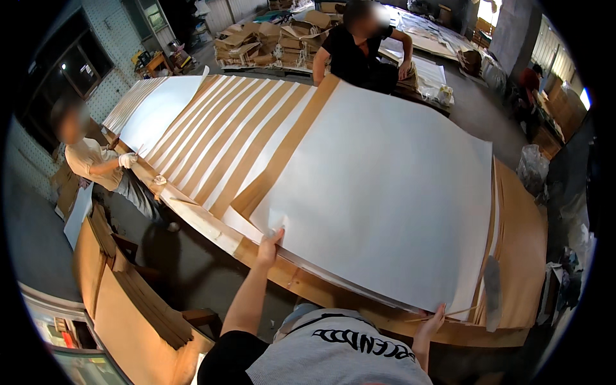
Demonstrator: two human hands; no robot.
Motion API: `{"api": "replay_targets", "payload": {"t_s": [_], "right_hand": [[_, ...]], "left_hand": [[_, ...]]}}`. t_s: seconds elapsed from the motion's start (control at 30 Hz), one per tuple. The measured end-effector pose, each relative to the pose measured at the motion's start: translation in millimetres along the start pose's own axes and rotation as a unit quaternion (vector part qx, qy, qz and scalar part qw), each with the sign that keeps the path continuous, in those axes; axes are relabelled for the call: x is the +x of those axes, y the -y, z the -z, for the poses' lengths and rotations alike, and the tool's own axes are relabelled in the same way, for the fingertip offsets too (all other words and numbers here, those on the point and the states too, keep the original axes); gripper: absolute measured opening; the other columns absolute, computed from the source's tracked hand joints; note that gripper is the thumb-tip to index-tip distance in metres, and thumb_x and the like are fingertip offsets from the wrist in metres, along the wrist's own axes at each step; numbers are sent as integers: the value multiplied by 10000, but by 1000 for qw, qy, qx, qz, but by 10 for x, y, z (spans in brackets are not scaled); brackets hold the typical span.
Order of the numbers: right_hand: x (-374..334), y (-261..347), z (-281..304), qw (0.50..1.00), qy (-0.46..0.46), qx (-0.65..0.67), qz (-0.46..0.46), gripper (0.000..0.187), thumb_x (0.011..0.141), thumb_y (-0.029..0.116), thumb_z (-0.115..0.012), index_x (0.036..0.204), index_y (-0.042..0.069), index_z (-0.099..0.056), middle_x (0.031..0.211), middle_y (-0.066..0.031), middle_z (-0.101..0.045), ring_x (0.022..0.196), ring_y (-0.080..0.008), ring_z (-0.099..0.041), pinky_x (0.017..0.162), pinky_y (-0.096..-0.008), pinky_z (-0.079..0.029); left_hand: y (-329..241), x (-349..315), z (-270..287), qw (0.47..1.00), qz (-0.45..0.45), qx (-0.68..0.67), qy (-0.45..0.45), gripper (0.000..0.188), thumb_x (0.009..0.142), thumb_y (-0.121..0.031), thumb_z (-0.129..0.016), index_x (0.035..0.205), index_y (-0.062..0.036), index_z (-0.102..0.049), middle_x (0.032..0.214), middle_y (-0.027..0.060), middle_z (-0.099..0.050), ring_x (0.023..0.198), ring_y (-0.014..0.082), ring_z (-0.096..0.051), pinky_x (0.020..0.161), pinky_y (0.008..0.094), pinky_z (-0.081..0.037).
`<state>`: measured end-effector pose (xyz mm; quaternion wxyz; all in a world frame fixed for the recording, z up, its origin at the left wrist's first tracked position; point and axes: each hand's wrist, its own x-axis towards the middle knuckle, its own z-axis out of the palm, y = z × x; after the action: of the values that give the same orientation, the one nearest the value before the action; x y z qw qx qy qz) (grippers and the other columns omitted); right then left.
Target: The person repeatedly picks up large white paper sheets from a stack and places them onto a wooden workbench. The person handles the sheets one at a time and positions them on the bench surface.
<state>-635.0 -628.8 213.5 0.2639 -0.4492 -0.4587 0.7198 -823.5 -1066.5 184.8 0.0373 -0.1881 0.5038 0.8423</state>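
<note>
Left grip (270, 246) pinches a large white sheet (378, 192) by its near edge; right grip (434, 321) clasps a thin stick (463, 312).

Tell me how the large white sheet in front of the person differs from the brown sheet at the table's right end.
Colour: the large white sheet is plain white; the brown sheet is tan.
Visible area: the white sheet shows far more surface than the brown sheet.
Handling: the left hand and right hand are at the white sheet's near edge; the brown sheet's visible part is clear of both.
Shared: both lie over the long table.
</note>
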Motion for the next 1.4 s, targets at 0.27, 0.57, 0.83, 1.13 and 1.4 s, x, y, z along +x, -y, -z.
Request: {"api": "replay_targets", "payload": {"t_s": [0.27,0.57,0.83,1.13,1.4], "right_hand": [[195,-181,134,999,47,-24,-11,395,845,355,-501,1127,88,-430,1036,-44,-495,867,-172,-516,612,-284,-467],[157,-222,161,997,73,-30,-3,387,839,319,-524,1146,120,-400,1053,-28,-484,933,-156,-472,790,-307,-399],[173,-211,105,998,31,-48,-4,356,853,293,-504,1133,82,-438,1067,-35,-485,946,-160,-472,802,-304,-394],[250,-204,173,997,45,-56,-17,353,842,299,-523,1093,57,-469,1070,-47,-498,958,-152,-476,832,-296,-403],[218,-216,174,997,40,-69,0,364,840,302,-523,1092,45,-472,1031,-45,-509,934,-155,-479,813,-286,-394]], "left_hand": [[117,-87,-61,989,-37,-137,-46,342,764,-38,-581,1073,45,-462,1006,78,-536,944,179,-506,832,283,-398],[136,-101,60,986,-1,-163,-23,342,779,-61,-578,1088,35,-464,1016,72,-535,937,162,-511,824,267,-397],[-71,-106,268,998,39,-33,-31,309,814,-176,-578,1033,16,-474,875,61,-556,729,125,-536,640,227,-430],[-431,64,879,975,-35,172,-134,236,865,-212,-492,732,-31,-421,556,46,-484,383,87,-420,331,219,-316],[-443,88,843,986,35,22,-163,199,866,-190,-490,769,-30,-424,582,79,-514,437,149,-508,383,256,-430]]}}
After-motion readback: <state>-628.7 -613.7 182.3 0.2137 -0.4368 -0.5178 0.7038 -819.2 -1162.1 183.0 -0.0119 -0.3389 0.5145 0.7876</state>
